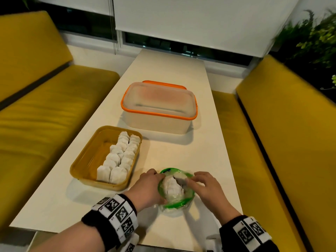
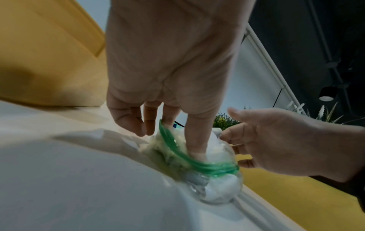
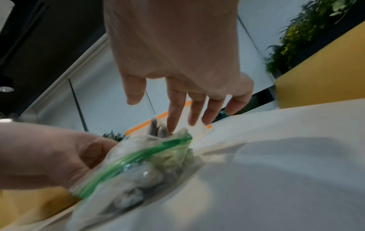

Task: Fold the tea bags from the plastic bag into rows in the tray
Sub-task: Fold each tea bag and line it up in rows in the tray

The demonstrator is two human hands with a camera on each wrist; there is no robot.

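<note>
A clear plastic bag [image 1: 181,200] with a green zip rim lies open on the white table, just right of the yellow tray [image 1: 85,155]. My left hand [image 1: 156,177] grips the bag's left rim, one finger inside the mouth [image 2: 195,148] and the others outside. Over the mouth, my right hand [image 1: 194,179] reaches in with its fingers spread. Its index fingertip [image 3: 170,126] touches a white tea bag [image 3: 158,129] sticking up, and the thumb stays apart. More tea bags [image 1: 171,186] fill the plastic bag. Two rows of folded tea bags [image 1: 120,157] line the tray's right side.
A translucent box with an orange-rimmed lid [image 1: 158,104] stands behind the tray. Yellow benches run along the left [image 1: 45,106] and the right [image 1: 281,142] of the narrow table [image 1: 181,148]. Plants [image 1: 312,42] stand at the back right. The table's near edge is under my wrists.
</note>
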